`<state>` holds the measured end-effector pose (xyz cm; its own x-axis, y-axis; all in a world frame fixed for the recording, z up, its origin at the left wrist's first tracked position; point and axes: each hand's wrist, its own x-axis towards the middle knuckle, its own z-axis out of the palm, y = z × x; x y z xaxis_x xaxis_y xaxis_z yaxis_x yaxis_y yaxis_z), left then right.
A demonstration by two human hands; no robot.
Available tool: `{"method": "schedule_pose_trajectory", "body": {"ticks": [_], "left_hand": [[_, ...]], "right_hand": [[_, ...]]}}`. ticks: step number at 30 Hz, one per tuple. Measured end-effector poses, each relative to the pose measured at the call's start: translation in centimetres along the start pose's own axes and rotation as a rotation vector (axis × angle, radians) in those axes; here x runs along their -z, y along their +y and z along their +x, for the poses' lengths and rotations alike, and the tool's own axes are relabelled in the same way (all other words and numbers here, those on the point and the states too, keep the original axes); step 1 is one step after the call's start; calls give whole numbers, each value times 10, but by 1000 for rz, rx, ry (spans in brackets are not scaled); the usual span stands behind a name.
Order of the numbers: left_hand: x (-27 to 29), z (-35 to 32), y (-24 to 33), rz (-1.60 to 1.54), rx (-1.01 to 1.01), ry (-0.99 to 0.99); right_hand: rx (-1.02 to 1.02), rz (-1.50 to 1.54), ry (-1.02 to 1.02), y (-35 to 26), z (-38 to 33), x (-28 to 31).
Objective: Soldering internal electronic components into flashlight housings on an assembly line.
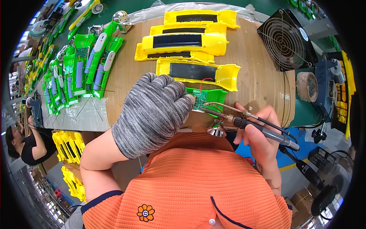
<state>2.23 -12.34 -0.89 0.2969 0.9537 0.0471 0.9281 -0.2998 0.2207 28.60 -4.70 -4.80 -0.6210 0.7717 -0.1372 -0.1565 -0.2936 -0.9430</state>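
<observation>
My left hand (150, 110), in a grey striped fingerless glove, is closed over the left part of a green plastic housing (216, 95). Its fingertips are beside a small green circuit board (199, 100) in that housing, and the glove hides the rest. From the board a thin red wire (201, 84) loops up. My bare right hand (263, 131) grips a soldering iron (280, 139) with a thin metal tube (225, 106) running along it. The iron's tip reaches the board's lower right edge. A shiny reflector cup (216, 131) hangs near the table's front edge.
Yellow half shells (194, 41) with dark panels lie beyond my hands. Many green housings (80, 65) with batteries and wires are piled left. A black fan (286, 40) stands back right, near a tape roll (307, 86). Another person (32, 143) sits far left.
</observation>
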Motion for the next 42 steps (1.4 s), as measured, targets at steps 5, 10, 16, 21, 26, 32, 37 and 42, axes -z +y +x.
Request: {"method": "schedule_pose_trajectory", "body": {"ticks": [5, 10, 16, 21, 26, 32, 37, 42], "left_hand": [[2, 1, 0, -11, -13, -10], [-1, 0, -1, 26, -24, 26], [3, 2, -1, 3, -20, -62], [3, 1, 1, 39, -13, -53], [15, 11, -2, -100, 34, 56], [-3, 32, -30, 311, -39, 73], [13, 33, -23, 417, -164, 41], [0, -21, -27, 56, -57, -84]], "right_hand": [[5, -11, -6, 1, 0, 0], [9, -28, -5, 2, -1, 1], [-3, -39, -32, -1, -2, 3], [154, -17, 99, -10, 4, 14], [214, -6, 272, 0, 16, 31], [291, 89, 328, 9, 18, 37], [263, 68, 305, 8, 17, 41], [269, 119, 302, 10, 17, 40]]}}
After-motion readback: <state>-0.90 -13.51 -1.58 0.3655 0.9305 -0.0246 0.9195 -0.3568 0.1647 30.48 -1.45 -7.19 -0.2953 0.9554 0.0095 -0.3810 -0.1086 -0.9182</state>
